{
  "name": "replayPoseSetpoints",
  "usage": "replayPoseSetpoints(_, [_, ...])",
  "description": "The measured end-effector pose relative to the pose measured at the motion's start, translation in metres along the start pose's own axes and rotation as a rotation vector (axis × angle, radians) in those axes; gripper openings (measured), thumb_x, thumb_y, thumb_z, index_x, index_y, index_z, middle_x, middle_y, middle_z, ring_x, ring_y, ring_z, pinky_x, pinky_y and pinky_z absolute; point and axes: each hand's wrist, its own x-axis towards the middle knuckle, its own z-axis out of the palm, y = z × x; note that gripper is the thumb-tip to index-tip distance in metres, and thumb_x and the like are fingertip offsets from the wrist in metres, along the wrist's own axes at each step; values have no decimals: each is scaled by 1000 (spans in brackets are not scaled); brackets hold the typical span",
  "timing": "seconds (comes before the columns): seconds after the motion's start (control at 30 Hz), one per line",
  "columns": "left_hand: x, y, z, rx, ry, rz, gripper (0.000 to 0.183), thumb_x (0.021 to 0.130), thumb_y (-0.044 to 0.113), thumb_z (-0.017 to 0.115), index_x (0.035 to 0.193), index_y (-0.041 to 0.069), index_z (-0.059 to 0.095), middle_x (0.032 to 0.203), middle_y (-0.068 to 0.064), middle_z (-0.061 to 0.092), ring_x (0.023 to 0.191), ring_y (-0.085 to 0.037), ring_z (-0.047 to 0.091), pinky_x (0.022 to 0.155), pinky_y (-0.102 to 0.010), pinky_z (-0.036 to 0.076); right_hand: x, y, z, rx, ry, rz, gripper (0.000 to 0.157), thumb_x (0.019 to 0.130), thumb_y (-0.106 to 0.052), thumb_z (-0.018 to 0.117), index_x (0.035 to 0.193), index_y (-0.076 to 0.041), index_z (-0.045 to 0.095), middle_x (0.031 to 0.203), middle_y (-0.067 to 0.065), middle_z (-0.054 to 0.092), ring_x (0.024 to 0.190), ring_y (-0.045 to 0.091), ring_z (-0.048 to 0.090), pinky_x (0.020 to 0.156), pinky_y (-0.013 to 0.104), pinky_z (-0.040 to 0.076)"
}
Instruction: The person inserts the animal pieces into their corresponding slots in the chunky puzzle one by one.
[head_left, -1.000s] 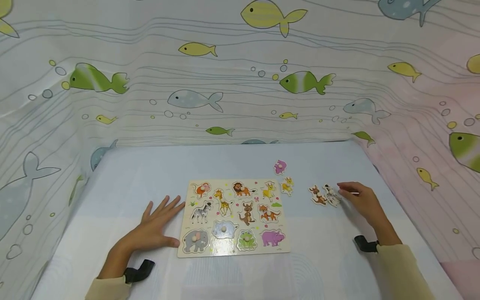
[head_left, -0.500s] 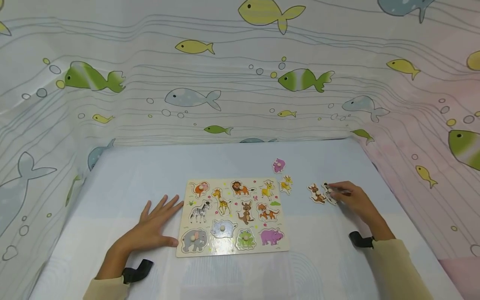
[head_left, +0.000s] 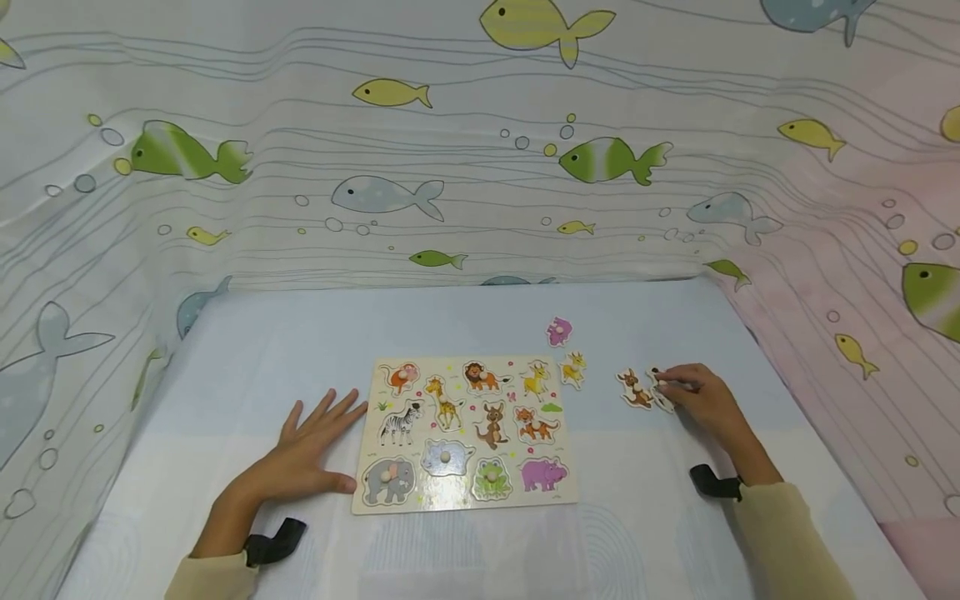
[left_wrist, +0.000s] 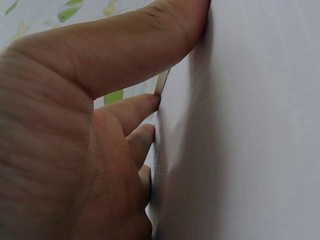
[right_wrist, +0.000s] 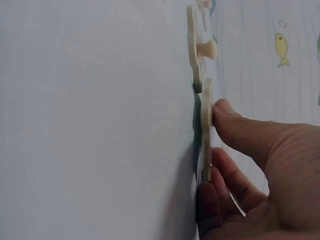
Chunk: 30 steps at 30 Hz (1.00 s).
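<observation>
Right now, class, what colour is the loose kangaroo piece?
Kangaroo piece: mostly brown, best seen in head view.

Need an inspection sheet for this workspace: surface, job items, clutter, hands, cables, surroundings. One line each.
Surface: pale tabletop, faintly patterned.
Job items: puzzle board lying flat, glare on its lower part; four pieces outside it: purple piece and yellow piece near its far right corner, brown piece farther right, black-and-white piece beside that.
Clutter: nothing seen.
Hands: left hand spread at the board's left edge; right hand pinching the black-and-white piece, whether fully lifted unclear; on each wrist, a black device.
Cables: nothing seen.
Surroundings: fish-print fabric behind and at both sides.
</observation>
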Motion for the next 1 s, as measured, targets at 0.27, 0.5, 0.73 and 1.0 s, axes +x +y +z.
replayPoseSetpoints(0.27, [0, 2, -2, -10, 0, 3, 109, 55, 70, 70, 147, 28, 28, 157, -5, 18, 144, -37, 5, 110, -60, -14, -7, -3, -2, 59, 90, 123, 44, 87, -45, 59, 118, -15, 63, 132, 10, 54, 108, 10, 57, 77, 18, 49])
replayPoseSetpoints(0.5, [0, 2, -2, -10, -3, -4, 110, 54, 71, 70, 146, 29, 28, 157, -4, 18, 145, -37, 4, 110, -60, -13, -9, -16, -4, 146, 111, 114, 44, 86, -42, 62, 120, -14, 63, 124, 6, 57, 88, -14, 52, 68, 9, 49])
replayPoseSetpoints(0.73, [0, 2, -2, 11, -12, -2, 111, 54, 72, 68, 147, 27, 27, 157, -5, 17, 145, -37, 4, 110, -60, -14, -14, -44, 5, 201, 72, 24, 39, 85, -37, 64, 117, -15, 65, 113, 0, 59, 89, -8, 56, 70, 12, 50])
replayPoseSetpoints(1.0, [-1, 4, -3, 32, -7, 10, 111, 55, 73, 67, 147, 26, 26, 157, -6, 17, 144, -38, 5, 109, -62, -11, -15, -93, 25, 204, 25, -70, 33, 84, -36, 66, 110, -16, 69, 112, 1, 58, 97, 5, 58, 74, 8, 49])
